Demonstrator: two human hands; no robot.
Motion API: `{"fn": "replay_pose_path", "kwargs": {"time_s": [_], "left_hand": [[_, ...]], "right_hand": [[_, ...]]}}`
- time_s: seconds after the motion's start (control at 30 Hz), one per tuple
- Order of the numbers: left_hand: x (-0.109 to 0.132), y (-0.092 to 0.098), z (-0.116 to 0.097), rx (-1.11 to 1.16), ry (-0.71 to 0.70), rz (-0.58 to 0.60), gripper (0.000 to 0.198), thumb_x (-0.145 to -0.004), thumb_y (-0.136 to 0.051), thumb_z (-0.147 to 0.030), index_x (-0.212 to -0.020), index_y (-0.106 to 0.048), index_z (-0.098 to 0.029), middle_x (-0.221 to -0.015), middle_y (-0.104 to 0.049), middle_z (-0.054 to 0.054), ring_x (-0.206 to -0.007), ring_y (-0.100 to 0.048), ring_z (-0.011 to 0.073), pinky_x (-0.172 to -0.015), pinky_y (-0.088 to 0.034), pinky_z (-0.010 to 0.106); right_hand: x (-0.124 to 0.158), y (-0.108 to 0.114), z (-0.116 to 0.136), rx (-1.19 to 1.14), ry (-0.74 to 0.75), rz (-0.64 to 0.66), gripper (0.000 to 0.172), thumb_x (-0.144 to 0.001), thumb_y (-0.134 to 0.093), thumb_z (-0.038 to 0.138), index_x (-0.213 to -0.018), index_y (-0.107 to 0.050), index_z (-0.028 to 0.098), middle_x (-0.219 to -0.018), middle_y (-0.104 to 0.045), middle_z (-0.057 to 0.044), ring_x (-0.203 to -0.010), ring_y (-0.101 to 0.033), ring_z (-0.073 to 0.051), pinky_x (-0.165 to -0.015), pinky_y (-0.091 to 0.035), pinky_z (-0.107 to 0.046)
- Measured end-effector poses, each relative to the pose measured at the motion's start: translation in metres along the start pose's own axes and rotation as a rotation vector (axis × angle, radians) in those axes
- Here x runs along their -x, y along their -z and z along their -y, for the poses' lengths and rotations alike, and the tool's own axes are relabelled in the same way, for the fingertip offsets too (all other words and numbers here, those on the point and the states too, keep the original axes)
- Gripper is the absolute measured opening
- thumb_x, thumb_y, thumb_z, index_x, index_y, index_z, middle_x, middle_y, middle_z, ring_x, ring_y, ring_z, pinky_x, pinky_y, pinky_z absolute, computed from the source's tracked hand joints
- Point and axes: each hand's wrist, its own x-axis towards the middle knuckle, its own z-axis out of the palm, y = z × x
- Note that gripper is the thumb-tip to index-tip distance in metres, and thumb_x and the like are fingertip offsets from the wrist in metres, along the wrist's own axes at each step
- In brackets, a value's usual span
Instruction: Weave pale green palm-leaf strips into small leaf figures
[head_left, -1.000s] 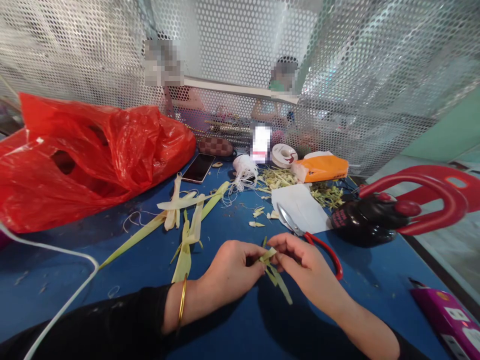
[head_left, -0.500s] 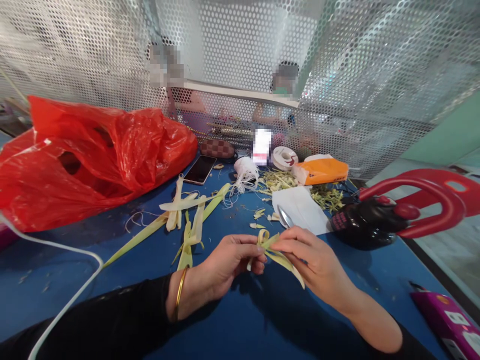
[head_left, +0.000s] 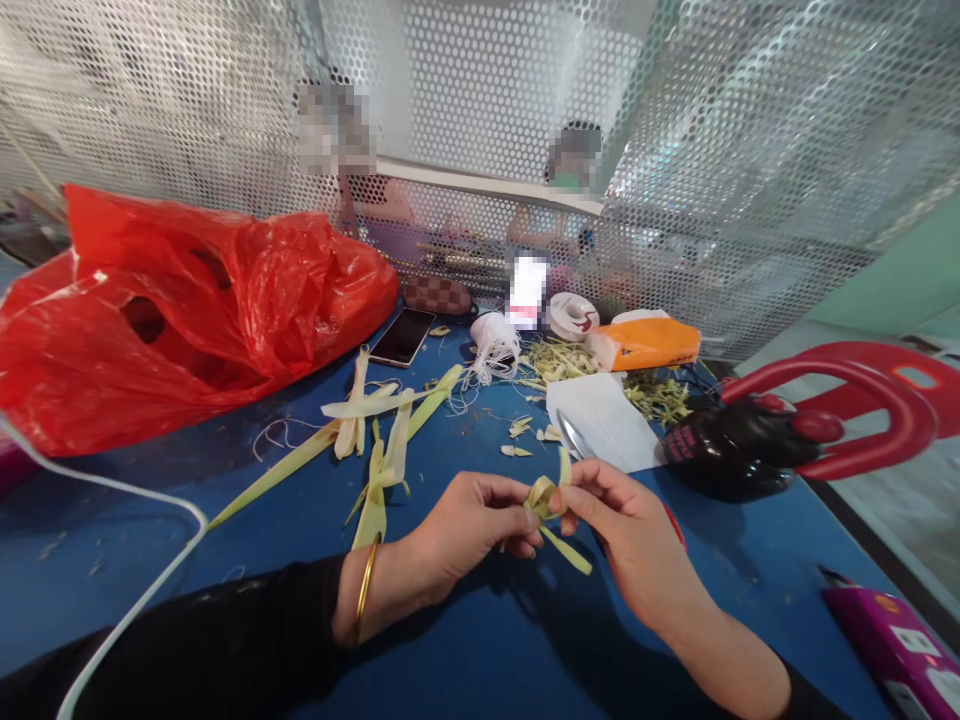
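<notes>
My left hand (head_left: 469,530), with a gold bangle at the wrist, pinches a looped strip of corn husk (head_left: 541,497) between thumb and fingers. Fingertips of my right hand (head_left: 637,535) are closed on the same strip, right of the loop. One pale end sticks up above the fingers and another hangs down to the right. Flat husk strips (head_left: 391,460) lie crossed on the blue table (head_left: 300,550), left of my hands. A sliver of something red shows behind my right hand, mostly hidden.
A red plastic bag (head_left: 225,320) fills the left side. Behind my hands are a phone (head_left: 403,336), white string (head_left: 493,345), a ribbon spool (head_left: 573,316), an orange packet (head_left: 649,343) and white paper (head_left: 607,420). A black bottle (head_left: 735,450) stands right. A white cable (head_left: 150,500) crosses the left.
The husk strip has been bent into a rounder loop, with one end now pointing up. My right fingers have shifted their hold, and a red edge has appeared behind that hand.
</notes>
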Motion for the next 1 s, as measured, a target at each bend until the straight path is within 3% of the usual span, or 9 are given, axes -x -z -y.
{"fn": "replay_pose_path", "kwargs": {"time_s": [0.33, 0.63, 0.73, 0.77, 0.87, 1.0], "left_hand": [[-0.001, 0.000, 0.003, 0.021, -0.045, -0.050, 0.018, -0.066, -0.067, -0.020, -0.081, -0.074, -0.013, -0.061, -0.065, 0.001, -0.053, -0.057, 0.0081, -0.056, -0.044, 0.019], [-0.002, -0.001, 0.008, -0.175, -0.106, -0.020, 0.014, -0.067, -0.061, -0.019, -0.074, -0.072, -0.013, -0.060, -0.063, 0.001, -0.056, -0.056, 0.0116, -0.061, -0.047, 0.024], [-0.002, 0.000, 0.010, -0.312, -0.143, -0.025, 0.015, -0.069, -0.057, -0.018, -0.074, -0.071, -0.013, -0.061, -0.063, 0.001, -0.058, -0.056, 0.0125, -0.059, -0.043, 0.023], [-0.001, 0.000, 0.011, -0.368, -0.161, -0.023, 0.017, -0.070, -0.055, -0.018, -0.075, -0.071, -0.014, -0.062, -0.062, 0.000, -0.058, -0.055, 0.0125, -0.057, -0.041, 0.022], [0.001, 0.002, 0.012, -0.565, -0.235, -0.012, 0.020, -0.072, -0.050, -0.015, -0.073, -0.070, -0.016, -0.058, -0.056, -0.003, -0.056, -0.047, 0.0107, -0.052, -0.031, 0.021], [0.002, 0.004, 0.012, -0.784, -0.303, -0.058, 0.020, -0.071, -0.048, -0.012, -0.061, -0.065, -0.017, -0.052, -0.046, -0.004, -0.053, -0.041, 0.0103, -0.050, -0.024, 0.022]], "right_hand": [[0.001, 0.009, 0.010, 0.274, 0.072, 0.133, 0.015, -0.079, -0.062, 0.025, -0.067, -0.056, 0.018, -0.072, -0.050, 0.001, -0.068, -0.045, -0.013, -0.061, -0.037, -0.025], [0.002, 0.003, 0.005, 0.543, 0.135, 0.022, 0.018, -0.083, -0.057, 0.027, -0.067, -0.055, 0.020, -0.065, -0.053, 0.002, -0.062, -0.050, -0.014, -0.059, -0.042, -0.025], [0.002, 0.004, -0.002, 0.515, 0.106, -0.023, 0.007, -0.081, -0.060, 0.027, -0.081, -0.058, 0.020, -0.068, -0.058, 0.002, -0.064, -0.054, -0.015, -0.060, -0.046, -0.026], [0.002, 0.005, -0.004, 0.491, 0.095, -0.027, 0.011, -0.081, -0.060, 0.026, -0.090, -0.058, 0.020, -0.070, -0.059, 0.002, -0.065, -0.056, -0.015, -0.061, -0.047, -0.026], [0.001, 0.006, -0.003, 0.447, 0.038, 0.069, 0.023, -0.081, -0.056, 0.023, -0.104, -0.059, 0.020, -0.075, -0.062, 0.000, -0.070, -0.058, -0.016, -0.065, -0.049, -0.028], [0.003, 0.002, 0.005, 0.397, 0.008, 0.230, 0.017, -0.082, -0.050, 0.018, -0.092, -0.063, 0.019, -0.081, -0.063, -0.002, -0.074, -0.058, -0.016, -0.067, -0.048, -0.027]]}}
